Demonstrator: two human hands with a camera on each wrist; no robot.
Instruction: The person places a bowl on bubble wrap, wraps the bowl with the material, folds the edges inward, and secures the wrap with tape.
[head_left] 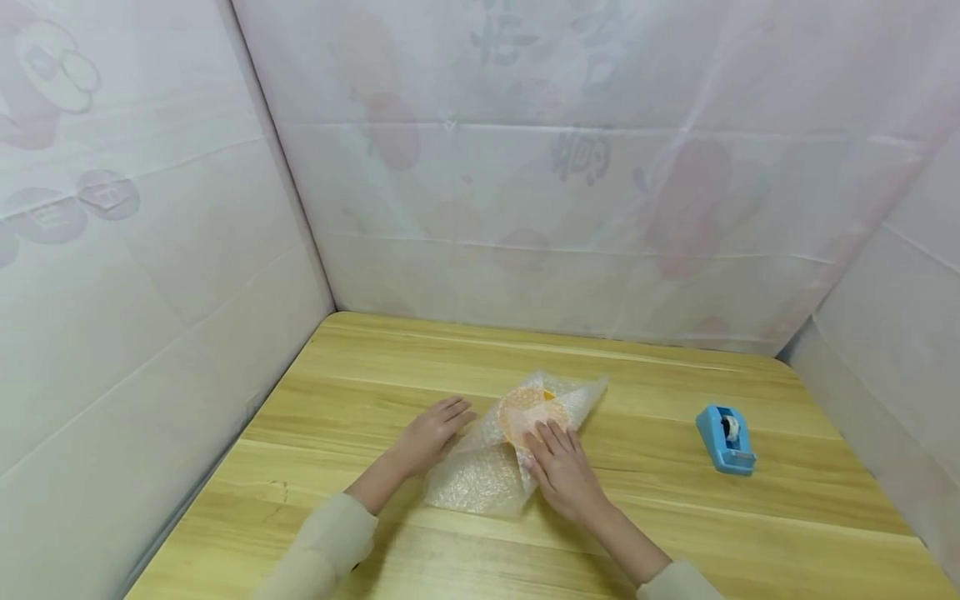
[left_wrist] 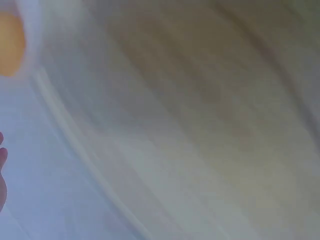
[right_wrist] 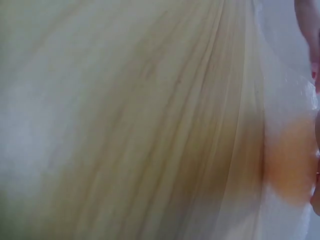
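A sheet of clear bubble wrap (head_left: 480, 483) lies on the wooden table, partly folded over a round orange item (head_left: 513, 410). The item shows blurred through the plastic, and its exact kind is hidden. My right hand (head_left: 568, 477) rests on the folded layer above the item, fingers extended. At the wrap's left edge is my left hand (head_left: 431, 437), its fingers stretched out and pointing toward the far right. Both wrist views are blurred; the orange item (right_wrist: 290, 162) appears at the right edge of the right wrist view, under the film.
A blue tape dispenser (head_left: 726, 440) with a roll of tape stands on the right part of the table (head_left: 637, 517). Pale printed curtains (head_left: 480, 208) enclose the table at the back and both sides.
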